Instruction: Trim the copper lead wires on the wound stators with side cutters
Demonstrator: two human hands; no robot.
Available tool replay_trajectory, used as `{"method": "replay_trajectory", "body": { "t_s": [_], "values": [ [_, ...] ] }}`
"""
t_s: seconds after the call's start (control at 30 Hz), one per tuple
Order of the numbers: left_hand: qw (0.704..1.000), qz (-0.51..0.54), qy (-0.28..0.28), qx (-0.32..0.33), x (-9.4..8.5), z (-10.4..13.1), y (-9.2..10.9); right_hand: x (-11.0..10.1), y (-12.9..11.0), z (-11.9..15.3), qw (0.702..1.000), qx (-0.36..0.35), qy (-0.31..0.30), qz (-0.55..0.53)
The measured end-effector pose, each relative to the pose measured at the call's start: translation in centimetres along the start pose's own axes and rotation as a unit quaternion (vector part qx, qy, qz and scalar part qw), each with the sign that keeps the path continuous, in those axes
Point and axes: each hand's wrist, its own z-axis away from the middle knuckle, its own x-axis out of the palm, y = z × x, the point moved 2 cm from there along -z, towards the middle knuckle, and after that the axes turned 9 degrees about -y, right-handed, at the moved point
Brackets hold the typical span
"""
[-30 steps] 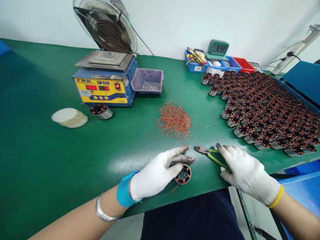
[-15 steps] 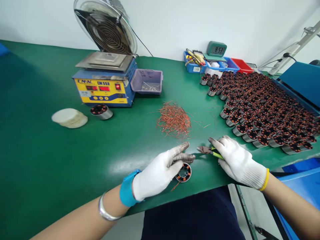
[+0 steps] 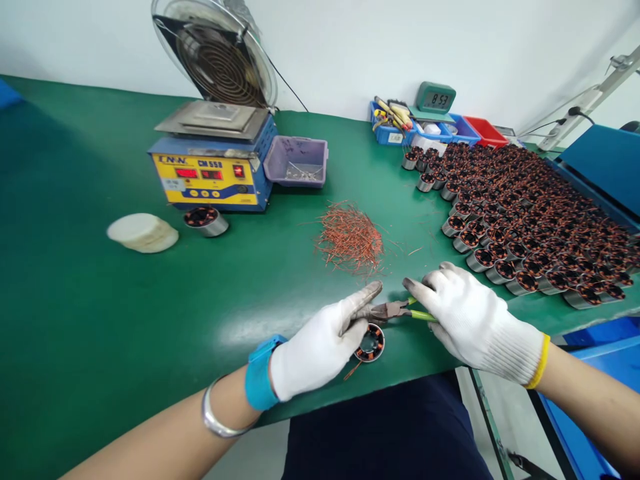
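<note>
Right fingers [image 3: 423,293] clamped on pliers [image 3: 397,310] | left fingers [image 3: 361,301] at stator [image 3: 381,346], grip unclear | unit [image 3: 213,170] "CM 558" | clock [image 3: 436,98] 8:53

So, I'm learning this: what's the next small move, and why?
Probably a careful squeeze of the pliers, sparing the left hand: the right hand holds them, tips at the left fingers, by the coil ring; copper-coloured wire pieces lie piled beyond.

Left hand [image 3: 317,343] forward, index finger [image 3: 366,295] straight; right hand [image 3: 473,323] opposite, fingers [image 3: 420,292] bent, forearms [image 3: 170,433] inward-angled.
</note>
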Motion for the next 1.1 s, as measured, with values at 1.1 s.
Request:
{"method": "replay_trajectory", "body": {
  "t_s": [1.1],
  "values": [
    [0.992, 0.122, -0.016, -0.013, -0.2, 0.7, 0.4, -3.1, -0.8, -2.7, 0.997, -0.034, -0.019, 0.063]
  ]
}}
